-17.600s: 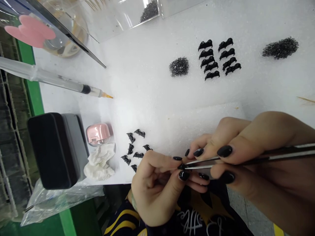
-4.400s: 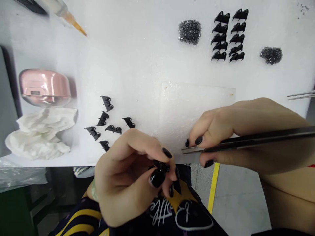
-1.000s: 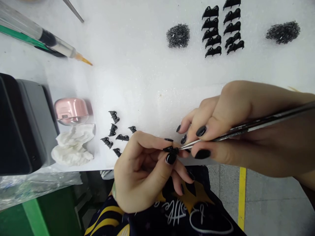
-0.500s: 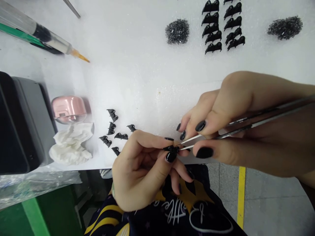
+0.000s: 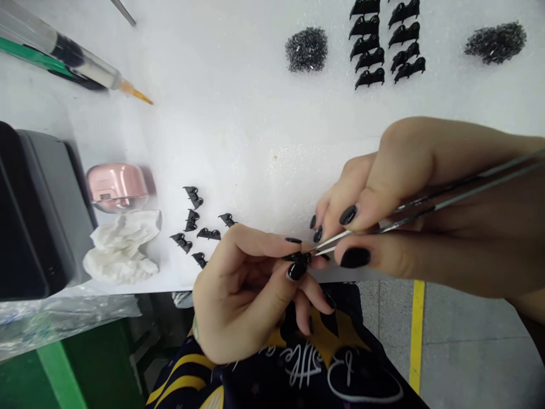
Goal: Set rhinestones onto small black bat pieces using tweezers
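Note:
Between the thumb and fingertips of my left hand (image 5: 244, 295) is a small black plastic part (image 5: 307, 258), mostly covered by the nails. My right hand (image 5: 409, 187) grips a pair of metal tweezers (image 5: 334, 241), whose tips reach the part's right end. Whether anything tiny sits between the tips I cannot tell. Several similar black parts (image 5: 208, 233) lie loose on the white table just left of my left hand. More of them stand in two columns (image 5: 369, 78) at the upper right.
Two piles of tiny dark pieces, one pile (image 5: 306, 50) beside the columns and another pile (image 5: 496, 42) farther right, rest on the table (image 5: 238, 125). To the left are a syringe (image 5: 91, 68), a pink case (image 5: 117, 186), crumpled tissue (image 5: 121, 247) and a dark grey device (image 5: 38, 216).
The tweezers' tips have shifted slightly right and up from the part, and my right hand has risen a little. My left hand keeps its hold on the part.

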The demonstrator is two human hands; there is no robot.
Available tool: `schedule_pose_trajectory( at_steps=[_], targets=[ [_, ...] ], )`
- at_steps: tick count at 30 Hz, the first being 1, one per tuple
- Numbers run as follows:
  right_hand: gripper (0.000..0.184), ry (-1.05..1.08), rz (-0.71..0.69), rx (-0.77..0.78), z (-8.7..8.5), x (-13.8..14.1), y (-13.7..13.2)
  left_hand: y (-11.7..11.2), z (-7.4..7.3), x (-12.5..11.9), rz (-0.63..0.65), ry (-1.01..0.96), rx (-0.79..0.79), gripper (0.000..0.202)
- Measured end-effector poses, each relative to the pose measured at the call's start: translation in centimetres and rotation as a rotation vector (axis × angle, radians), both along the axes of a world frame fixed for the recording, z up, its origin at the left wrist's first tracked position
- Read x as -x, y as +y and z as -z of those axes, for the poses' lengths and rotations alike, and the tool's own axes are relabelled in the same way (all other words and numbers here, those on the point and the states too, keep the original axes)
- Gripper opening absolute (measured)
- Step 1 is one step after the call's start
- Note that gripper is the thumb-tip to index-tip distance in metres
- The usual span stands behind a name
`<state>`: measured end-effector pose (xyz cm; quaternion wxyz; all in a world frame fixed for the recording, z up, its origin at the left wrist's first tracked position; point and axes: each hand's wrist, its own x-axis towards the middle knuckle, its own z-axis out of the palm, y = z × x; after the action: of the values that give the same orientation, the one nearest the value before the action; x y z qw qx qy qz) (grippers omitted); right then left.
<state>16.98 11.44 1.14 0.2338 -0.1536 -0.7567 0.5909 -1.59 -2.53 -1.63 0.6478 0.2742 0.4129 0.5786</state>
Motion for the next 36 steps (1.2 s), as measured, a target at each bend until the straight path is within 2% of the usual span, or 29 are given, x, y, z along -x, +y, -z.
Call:
schedule_pose_trajectory(
  at_steps=[6, 15, 21, 24, 27, 36],
  targets=[
    [0.029, -0.002, -0.004, -0.039, 0.4, 0.3, 0.1, -0.1, -0.1, 0.0, -0.003, 0.002, -0.005, 0.028],
    [0.033, 0.045, 0.154, 0.006, 0.1, 0.9, -0.7, 0.3, -0.2, -0.3, -0.008, 0.003, 0.003, 0.023],
    [0.032, -0.015, 0.075, 0.192, 0.2, 1.0, -0.3, 0.5, -0.2, 0.0, 0.018, 0.023, 0.008, 0.025],
    [0.029, -0.02, 0.122, 0.161, -0.1, 0.8, -0.6, 0.4, 0.0, 0.2, 0.063, 0.028, 0.004, 0.027],
    [0.026, -0.027, 0.16, 0.152, -0.4, 0.8, -1.2, 0.3, 0.0, 0.2, 0.036, 0.043, 0.021, 0.023],
    [0.034, -0.046, 0.156, 0.168, -0.9, 0.8, -1.4, 0.2, -0.2, -0.2, 0.014, 0.004, 0.034, 0.023]
  ],
)
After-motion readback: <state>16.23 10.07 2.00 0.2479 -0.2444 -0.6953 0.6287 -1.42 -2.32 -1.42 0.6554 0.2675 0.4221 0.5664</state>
